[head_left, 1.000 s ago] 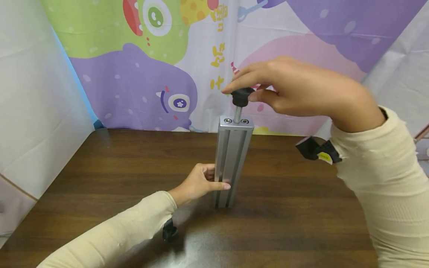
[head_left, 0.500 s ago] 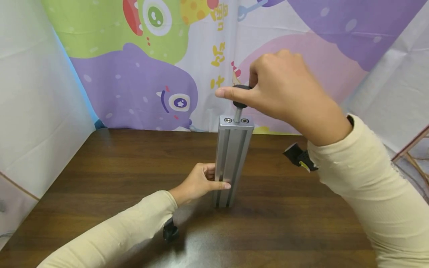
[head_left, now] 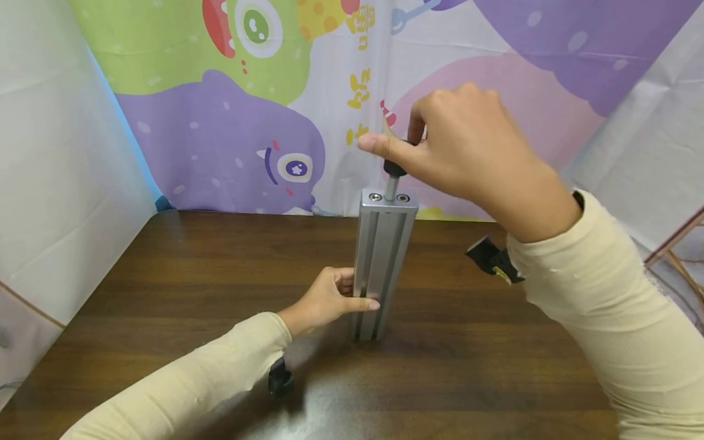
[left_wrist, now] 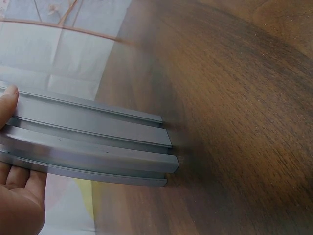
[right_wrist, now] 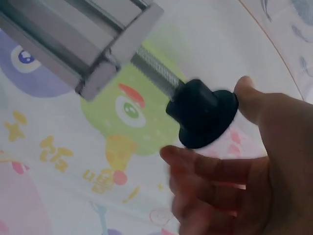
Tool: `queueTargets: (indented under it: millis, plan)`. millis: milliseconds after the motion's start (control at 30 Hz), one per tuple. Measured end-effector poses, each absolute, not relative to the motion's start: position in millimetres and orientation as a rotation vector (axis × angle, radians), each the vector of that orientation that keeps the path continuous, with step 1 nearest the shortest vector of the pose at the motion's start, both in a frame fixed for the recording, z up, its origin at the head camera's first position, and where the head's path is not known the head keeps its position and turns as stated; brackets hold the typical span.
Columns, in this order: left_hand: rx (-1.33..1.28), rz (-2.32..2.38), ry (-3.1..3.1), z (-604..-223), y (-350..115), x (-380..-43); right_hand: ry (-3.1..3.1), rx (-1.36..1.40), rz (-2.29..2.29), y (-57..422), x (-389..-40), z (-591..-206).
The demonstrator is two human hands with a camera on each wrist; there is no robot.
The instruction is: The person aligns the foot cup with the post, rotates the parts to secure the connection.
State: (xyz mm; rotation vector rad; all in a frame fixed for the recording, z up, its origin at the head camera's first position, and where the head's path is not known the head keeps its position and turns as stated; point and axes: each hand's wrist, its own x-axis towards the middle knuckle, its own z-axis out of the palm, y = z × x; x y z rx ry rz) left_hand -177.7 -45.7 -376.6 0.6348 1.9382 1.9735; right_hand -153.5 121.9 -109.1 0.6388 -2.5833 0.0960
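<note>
- Head view, centre: steadying upright grooved silver aluminium profile (head_left: pixel 382 256) on brown wooden tabletop (head_left: pixel 467 354) with left grip (head_left: pixel 319 304) wrapped round it.
- Just above: pinching round black plastic foot (right_wrist: pixel 200 110) on metal stem (right_wrist: pixel 156 72) in right grip (head_left: pixel 467 143).
- Probably turning foot, direction unclear; next, seems to need a steady twist.

Holding the bar (head_left: pixel 385 256) upright on the surface (head_left: pixel 478 366) before the cloth (head_left: pixel 220 134), left fingers (head_left: pixel 360 304) low on it, right fingers (head_left: pixel 381 146) at the knob (right_wrist: pixel 200 112) above its top.

Cream sleeves (head_left: pixel 599 293), lightly wrinkled; black wrist mounts (head_left: pixel 280 380), right one bearing yellow patch (head_left: pixel 502 274).
</note>
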Motion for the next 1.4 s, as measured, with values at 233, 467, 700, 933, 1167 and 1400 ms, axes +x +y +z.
queueTargets:
  millis: [233,467,700,933,1167,1400]
  plan:
    - [0.644,1.971,1.937,-377,-46,-178,-2.717,1.127,0.125,141,-160,-98]
    - [0.652,1.978,1.924,-378,-46,-178,-2.580,1.581,0.102,153,-172,-97]
    - [0.650,1.973,1.931,-378,-46,-178,-2.576,1.537,0.091,151,-172,-96]
    - [0.649,1.965,1.934,-378,-46,-178,-2.653,1.170,0.101,140,-163,-96]
    - [0.631,1.958,1.939,-376,-47,-178,-2.599,0.649,-0.014,118,-150,-106]
    - [0.626,1.957,1.941,-375,-47,-177,-2.582,0.565,-0.019,114,-151,-110]
